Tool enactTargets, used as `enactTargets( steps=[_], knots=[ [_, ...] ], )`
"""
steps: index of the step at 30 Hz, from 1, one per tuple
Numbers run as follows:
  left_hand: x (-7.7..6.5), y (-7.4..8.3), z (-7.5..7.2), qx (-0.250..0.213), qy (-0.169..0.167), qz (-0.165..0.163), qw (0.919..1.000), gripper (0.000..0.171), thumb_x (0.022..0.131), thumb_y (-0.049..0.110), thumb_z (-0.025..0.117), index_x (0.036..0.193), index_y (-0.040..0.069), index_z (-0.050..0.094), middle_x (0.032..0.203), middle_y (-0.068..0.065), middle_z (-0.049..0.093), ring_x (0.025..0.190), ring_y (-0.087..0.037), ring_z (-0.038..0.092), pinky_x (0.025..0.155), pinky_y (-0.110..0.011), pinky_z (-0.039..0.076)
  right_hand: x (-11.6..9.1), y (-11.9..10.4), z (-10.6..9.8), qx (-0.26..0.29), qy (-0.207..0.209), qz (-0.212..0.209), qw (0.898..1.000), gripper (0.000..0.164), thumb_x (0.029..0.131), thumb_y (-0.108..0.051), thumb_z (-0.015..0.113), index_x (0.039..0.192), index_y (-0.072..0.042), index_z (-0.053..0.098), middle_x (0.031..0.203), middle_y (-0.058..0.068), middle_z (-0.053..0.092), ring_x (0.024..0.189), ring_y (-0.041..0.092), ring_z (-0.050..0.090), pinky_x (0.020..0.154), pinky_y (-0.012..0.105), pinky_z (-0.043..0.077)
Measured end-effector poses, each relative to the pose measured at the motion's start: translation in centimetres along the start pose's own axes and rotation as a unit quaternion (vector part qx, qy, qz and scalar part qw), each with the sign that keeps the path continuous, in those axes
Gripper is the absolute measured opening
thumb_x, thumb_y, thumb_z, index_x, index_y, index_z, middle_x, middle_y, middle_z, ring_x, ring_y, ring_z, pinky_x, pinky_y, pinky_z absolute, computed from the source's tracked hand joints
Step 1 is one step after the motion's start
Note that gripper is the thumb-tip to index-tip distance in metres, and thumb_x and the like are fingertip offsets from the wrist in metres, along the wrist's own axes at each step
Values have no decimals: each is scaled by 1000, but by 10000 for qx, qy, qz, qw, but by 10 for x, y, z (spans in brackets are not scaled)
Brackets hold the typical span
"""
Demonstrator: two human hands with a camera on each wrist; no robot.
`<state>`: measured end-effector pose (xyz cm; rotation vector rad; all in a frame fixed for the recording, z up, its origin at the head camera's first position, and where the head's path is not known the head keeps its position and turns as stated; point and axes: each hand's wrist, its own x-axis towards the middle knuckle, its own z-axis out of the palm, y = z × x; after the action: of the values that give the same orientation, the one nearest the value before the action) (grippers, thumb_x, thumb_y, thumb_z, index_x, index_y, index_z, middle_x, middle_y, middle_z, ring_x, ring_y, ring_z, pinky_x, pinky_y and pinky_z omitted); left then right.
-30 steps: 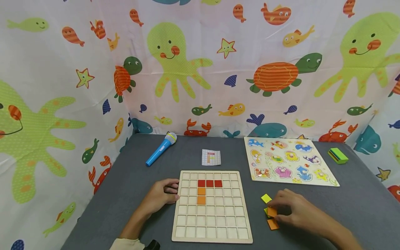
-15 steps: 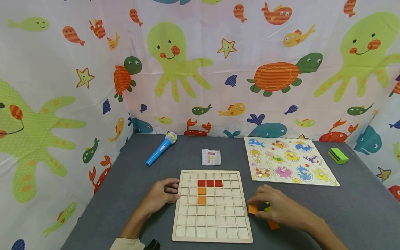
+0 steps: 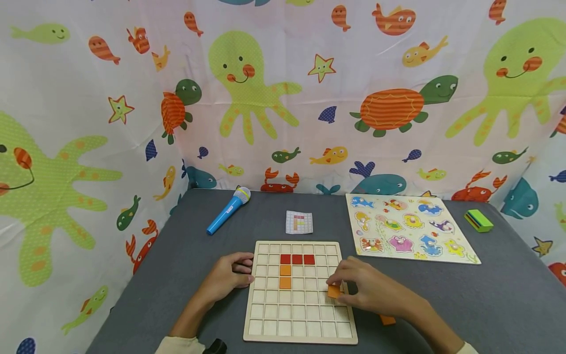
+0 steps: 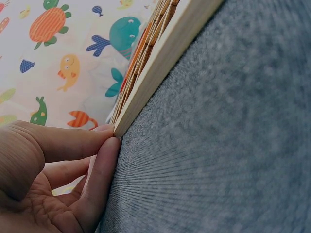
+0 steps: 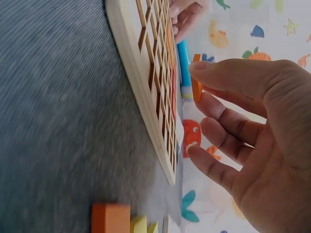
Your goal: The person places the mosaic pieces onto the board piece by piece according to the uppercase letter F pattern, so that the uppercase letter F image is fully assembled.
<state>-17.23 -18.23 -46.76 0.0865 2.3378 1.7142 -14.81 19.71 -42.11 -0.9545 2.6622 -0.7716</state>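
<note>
Sea-creature cloth [image 3: 283, 108] behind a grey table [image 3: 155, 290]; clock directions taken from the middle of the grid board [image 3: 306, 327]. Left hand [image 3: 227, 275] at 9 o'clock, thumb and finger pinching the board's edge. Right hand [image 3: 367, 282] at 3 o'clock, thumb and forefinger gripping an orange tile [image 3: 333, 291] just above the board's right-hand cells, partly blocking them from the head view. Already seated toward 12: three red tiles [image 3: 297, 259] in a row, two orange ones [image 3: 285, 277] below the leftmost. Spare tile [image 3: 387, 320], orange, near 4; yellow tiles [image 5: 139, 224] beside it, seen from the right wrist only. Card [image 3: 299, 222] at 12, microphone [image 3: 225, 215] at 11, puzzle [image 3: 417, 235] at 2, coloured stack [image 3: 478, 221] beyond it.
</note>
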Motion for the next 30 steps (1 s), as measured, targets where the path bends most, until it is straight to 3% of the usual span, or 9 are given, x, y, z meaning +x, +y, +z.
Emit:
enactTargets(
  steps=[7, 12, 30],
  knots=[
    [0, 0, 0, -24, -1, -18, 10000, 60, 86, -5, 82, 142, -4, 62, 127, -18, 64, 108, -25, 67, 80, -37, 66, 14, -11, 8, 20, 34, -242, 9997, 26, 98, -37, 79, 121, -24, 79, 116, -19, 64, 113, 8, 54, 98, 39, 56],
    [1, 0, 0, -13, 15, 12, 10000, 60, 85, -5, 82, 143, -3, 62, 127, -18, 65, 108, -24, 67, 80, -38, 66, 25, -18, 12, 35, 99, -476, 9988, 25, 96, -28, 80, 120, -22, 80, 114, -17, 66, 111, 8, 56, 99, 38, 56],
    [2, 0, 1, 13, 46, -29, 10000, 60, 85, -5, 82, 142, -4, 62, 126, -17, 65, 107, -23, 66, 80, -38, 66, 53, -40, 35, -189, 40, -548, 9983, 22, 98, -30, 80, 117, -20, 81, 115, -12, 68, 108, 5, 55, 95, 29, 56]
  ],
)
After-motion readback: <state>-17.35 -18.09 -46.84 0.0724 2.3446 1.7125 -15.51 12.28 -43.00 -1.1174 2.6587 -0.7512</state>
